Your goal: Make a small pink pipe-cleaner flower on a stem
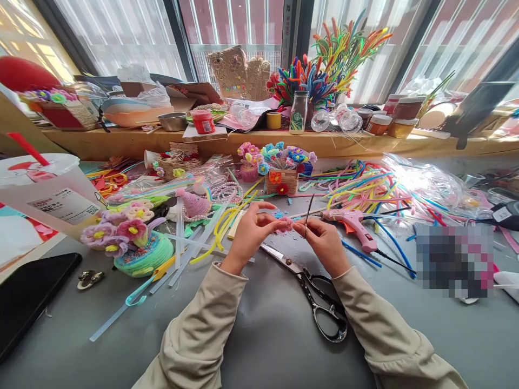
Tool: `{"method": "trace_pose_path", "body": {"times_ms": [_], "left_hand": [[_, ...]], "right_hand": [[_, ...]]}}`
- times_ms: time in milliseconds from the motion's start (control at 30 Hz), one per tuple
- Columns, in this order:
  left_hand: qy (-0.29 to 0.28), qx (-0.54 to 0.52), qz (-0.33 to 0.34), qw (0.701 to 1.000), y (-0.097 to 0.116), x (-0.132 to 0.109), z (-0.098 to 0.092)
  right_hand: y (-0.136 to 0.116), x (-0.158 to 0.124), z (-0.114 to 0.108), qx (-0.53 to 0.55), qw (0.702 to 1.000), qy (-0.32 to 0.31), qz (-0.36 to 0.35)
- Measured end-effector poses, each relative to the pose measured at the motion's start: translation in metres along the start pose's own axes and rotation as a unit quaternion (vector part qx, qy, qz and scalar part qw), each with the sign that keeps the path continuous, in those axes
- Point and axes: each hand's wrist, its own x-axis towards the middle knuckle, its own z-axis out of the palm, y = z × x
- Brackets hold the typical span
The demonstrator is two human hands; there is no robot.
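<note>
My left hand (252, 233) pinches a fuzzy pink pipe-cleaner piece (283, 225) between thumb and fingers. A bit of fluffy blue (279, 214) shows just behind it. My right hand (324, 241) is closed, its fingertips at the right end of the pink piece. A thin dark strip (310, 208) stands up from the right fingers; I cannot make out its exact kind. Large black-handled scissors (300, 268) lie beneath and between my hands. To the right of my right hand rests a pink glue gun (357, 227).
Pipe-cleaner flowers (121, 229) on a green round base, clear glue sticks (197, 254) and a black phone (36, 297) lie left. A drink cup (52, 194) stands there too. Loose pipe cleaners (360, 186) fill the back right. Jars and a bottle (299, 111) line the sill.
</note>
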Motion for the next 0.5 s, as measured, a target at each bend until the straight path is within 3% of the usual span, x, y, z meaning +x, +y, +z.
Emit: {"method": "trace_pose_path", "body": {"times_ms": [133,333,500], "left_hand": [[-0.025,0.003,-0.007,1.0,-0.0022,0.0005,-0.0006],[0.027,-0.047,-0.064,0.996,-0.001,0.0042,-0.0037],[-0.04,-0.051,-0.092,0.994,0.0025,0.0013,-0.0015]], "right_hand": [[0.0011,-0.001,0.0009,0.013,1.0,-0.011,-0.004],[-0.0008,-0.0012,0.0012,0.014,0.999,0.036,0.004],[0.0008,-0.0002,0.0008,0.063,0.997,0.041,0.006]]}}
